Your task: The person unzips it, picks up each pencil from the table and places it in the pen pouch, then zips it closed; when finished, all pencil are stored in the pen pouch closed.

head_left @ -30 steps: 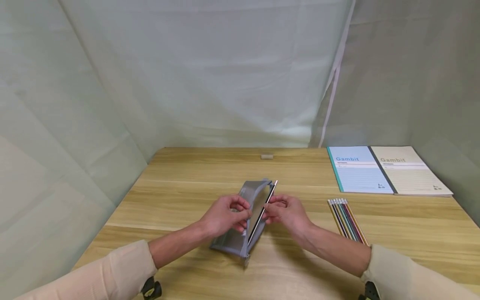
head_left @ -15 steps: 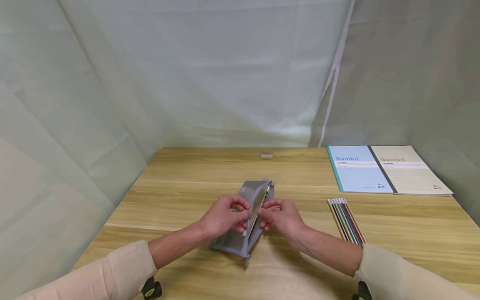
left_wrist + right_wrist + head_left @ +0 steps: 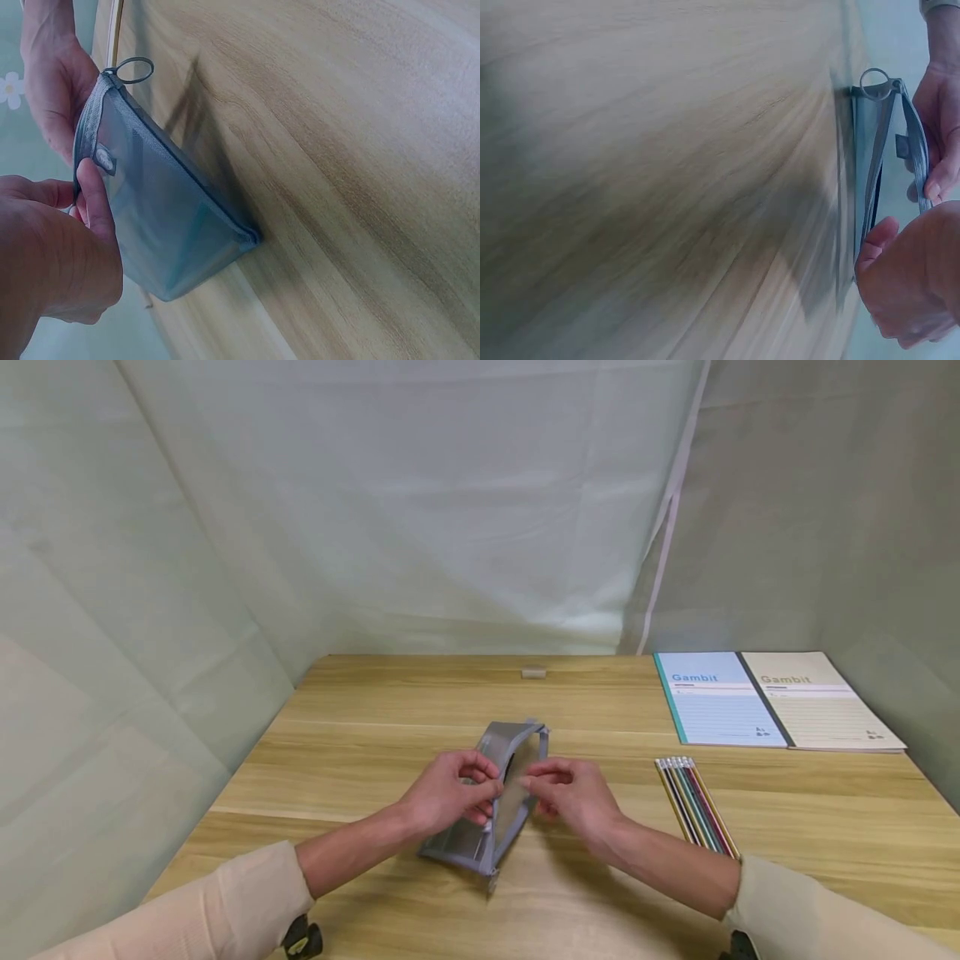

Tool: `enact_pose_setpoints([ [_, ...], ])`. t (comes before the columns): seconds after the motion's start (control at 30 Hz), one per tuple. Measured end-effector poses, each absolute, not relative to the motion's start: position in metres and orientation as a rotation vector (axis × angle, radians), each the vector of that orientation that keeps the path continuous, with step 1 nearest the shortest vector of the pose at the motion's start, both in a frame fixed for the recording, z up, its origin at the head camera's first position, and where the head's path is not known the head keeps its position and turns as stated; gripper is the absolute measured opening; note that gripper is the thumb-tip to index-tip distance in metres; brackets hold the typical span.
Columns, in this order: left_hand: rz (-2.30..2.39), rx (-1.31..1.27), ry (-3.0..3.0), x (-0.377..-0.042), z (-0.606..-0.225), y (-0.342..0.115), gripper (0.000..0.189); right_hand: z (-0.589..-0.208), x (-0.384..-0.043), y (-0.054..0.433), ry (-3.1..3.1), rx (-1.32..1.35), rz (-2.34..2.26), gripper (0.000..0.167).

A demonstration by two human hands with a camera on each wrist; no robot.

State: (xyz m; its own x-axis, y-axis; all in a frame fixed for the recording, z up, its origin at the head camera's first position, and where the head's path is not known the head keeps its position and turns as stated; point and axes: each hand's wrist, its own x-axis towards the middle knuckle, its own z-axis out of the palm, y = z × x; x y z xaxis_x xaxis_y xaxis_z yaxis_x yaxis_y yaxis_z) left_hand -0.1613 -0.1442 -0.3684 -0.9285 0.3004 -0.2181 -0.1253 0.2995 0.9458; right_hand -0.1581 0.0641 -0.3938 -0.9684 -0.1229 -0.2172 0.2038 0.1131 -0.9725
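Note:
A grey translucent zipped pencil case (image 3: pixel 457 843) stands on the table with its mouth spread wide. My left hand (image 3: pixel 450 789) pinches the left rim between thumb and fingers; the left wrist view shows this left hand (image 3: pixel 64 255) close up. On the opposite rim, my right hand (image 3: pixel 570 793) has its thumb at the opening and its other fingers curled outside. In the right wrist view the right hand (image 3: pixel 915 274) holds that edge, its fingertips partly hidden. A dark sliver of a pencil (image 3: pixel 510 767) shows inside the case. The zip's ring pull (image 3: pixel 875 84) hangs at the near end.
Several pencils (image 3: pixel 693 802) lie side by side right of the case, partly under the right forearm. Two notebooks, one blue (image 3: pixel 723 710) and one cream (image 3: pixel 825 714), lie at the back right. A small eraser-like block (image 3: pixel 533 673) sits near the back edge. Fabric walls surround the table.
The pencil that my right hand held has gone down into the case, leaving only a dark sliver visible. The right hand stays at the right rim; the left hand has not moved.

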Motion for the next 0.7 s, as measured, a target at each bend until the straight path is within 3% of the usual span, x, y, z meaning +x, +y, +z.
enact_pose_setpoints([
  [0.33, 1.673, 0.139, 2.224, -0.162, -0.364, -0.146, 0.016, -0.388, -0.148, 0.09, 2.204, 0.095, -1.93, 0.019],
  [0.7, 1.708, 0.101, 2.198, -0.17, -0.353, -0.156, 0.019, -0.381, -0.143, 0.146, 2.321, 0.079, -1.819, 0.028],
])
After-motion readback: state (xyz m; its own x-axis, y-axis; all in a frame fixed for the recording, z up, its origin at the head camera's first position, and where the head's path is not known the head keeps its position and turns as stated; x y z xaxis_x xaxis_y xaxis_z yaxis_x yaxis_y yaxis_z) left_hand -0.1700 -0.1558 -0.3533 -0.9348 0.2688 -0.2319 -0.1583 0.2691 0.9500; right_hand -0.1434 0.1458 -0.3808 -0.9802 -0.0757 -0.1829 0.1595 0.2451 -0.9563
